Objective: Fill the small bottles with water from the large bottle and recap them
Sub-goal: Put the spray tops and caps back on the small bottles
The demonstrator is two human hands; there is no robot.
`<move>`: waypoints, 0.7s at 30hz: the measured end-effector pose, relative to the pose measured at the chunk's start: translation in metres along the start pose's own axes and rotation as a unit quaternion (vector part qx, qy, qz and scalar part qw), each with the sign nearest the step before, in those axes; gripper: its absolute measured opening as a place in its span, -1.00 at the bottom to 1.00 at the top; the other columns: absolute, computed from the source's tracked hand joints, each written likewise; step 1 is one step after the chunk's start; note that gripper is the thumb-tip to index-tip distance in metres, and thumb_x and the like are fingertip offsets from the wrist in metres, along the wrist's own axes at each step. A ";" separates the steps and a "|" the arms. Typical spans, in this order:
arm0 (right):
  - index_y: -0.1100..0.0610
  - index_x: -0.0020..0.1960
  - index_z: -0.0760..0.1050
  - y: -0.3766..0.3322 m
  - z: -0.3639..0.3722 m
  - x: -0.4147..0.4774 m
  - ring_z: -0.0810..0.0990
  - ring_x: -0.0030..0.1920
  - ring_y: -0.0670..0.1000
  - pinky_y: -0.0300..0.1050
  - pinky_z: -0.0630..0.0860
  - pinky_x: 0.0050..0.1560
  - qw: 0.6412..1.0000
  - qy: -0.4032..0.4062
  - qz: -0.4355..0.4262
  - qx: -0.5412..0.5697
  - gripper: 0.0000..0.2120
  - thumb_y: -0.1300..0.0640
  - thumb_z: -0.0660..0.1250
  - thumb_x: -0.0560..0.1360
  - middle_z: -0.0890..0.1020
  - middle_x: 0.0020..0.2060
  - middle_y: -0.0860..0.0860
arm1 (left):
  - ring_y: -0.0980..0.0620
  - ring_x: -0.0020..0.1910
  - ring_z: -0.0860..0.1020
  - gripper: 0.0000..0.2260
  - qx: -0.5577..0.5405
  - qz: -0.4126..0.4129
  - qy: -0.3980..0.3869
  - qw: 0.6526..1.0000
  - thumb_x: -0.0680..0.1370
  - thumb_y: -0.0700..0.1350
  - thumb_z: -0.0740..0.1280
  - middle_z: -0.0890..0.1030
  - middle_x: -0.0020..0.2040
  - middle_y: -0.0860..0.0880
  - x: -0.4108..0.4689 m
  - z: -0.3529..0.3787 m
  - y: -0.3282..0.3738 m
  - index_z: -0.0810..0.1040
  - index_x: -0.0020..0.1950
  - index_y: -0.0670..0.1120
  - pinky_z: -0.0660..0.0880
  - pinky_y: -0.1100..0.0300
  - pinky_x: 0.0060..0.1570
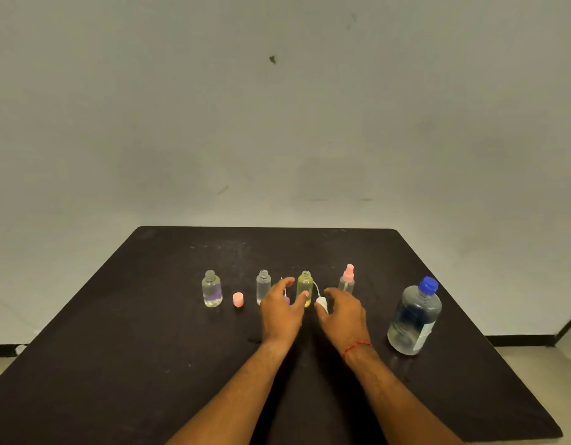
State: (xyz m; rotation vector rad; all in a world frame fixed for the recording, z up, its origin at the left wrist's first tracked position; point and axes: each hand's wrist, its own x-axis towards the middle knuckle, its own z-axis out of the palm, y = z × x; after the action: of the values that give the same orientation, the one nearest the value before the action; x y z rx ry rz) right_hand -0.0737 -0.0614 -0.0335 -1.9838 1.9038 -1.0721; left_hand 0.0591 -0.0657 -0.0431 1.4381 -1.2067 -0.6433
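- At mid-counter (117, 348), the left hand (282, 311) curls round the uncapped yellow bottle (305, 284).
- Just beside it, the right hand (343, 313) pinches a white pump cap (322, 303).
- Far right stands the large bottle (414, 319), capped.

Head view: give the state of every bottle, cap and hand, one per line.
Large clear blue-capped water bottle: capped, upright.
Small clear purple-banded bottle: uncapped.
Pink round cap: off, on table.
Small clear plain bottle: uncapped.
Small yellow bottle: uncapped, gripped by left hand.
Small pink-sprayer bottle: capped.
White tubed sprayer cap: off, pinched by right hand.
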 end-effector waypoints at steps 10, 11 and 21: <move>0.06 -0.07 0.53 0.004 0.016 0.008 0.59 -0.10 0.04 -0.05 0.59 -0.08 0.998 -0.027 0.010 -0.064 -0.88 0.03 0.38 0.48 0.62 -0.16 0.01 | 0.15 0.05 0.60 -0.55 0.036 0.002 -0.053 0.998 0.47 -0.03 0.54 0.64 0.15 0.08 0.019 0.019 0.001 0.56 0.33 -0.03 0.60 0.14 0.12; 0.06 -0.06 0.52 0.004 0.017 0.009 0.60 -0.10 0.04 -0.04 0.59 -0.08 0.997 -0.027 0.010 -0.065 -0.90 0.04 0.35 0.50 0.62 -0.15 0.02 | 0.13 0.01 0.62 -0.57 0.034 0.000 -0.056 0.998 0.47 -0.03 0.54 0.66 0.12 0.06 0.020 0.020 0.001 0.57 0.31 -0.03 0.63 0.11 0.06; 0.01 -0.05 0.48 0.007 -0.012 0.003 0.55 -0.23 -0.06 -0.23 0.49 -0.19 0.998 0.060 0.004 0.028 -0.86 0.15 0.42 0.45 0.59 -0.19 -0.03 | 0.10 -0.14 0.66 -0.68 0.023 -0.001 -0.063 0.998 0.48 -0.04 0.53 0.61 -0.12 0.22 0.018 0.018 0.004 0.62 0.22 0.01 0.67 -0.02 -0.14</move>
State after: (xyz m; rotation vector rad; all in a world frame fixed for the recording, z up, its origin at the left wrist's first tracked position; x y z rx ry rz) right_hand -0.0865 -0.0612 -0.0280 -1.9218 1.9153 -1.2530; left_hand 0.0481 -0.0882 -0.0396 1.4541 -1.3267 -0.7203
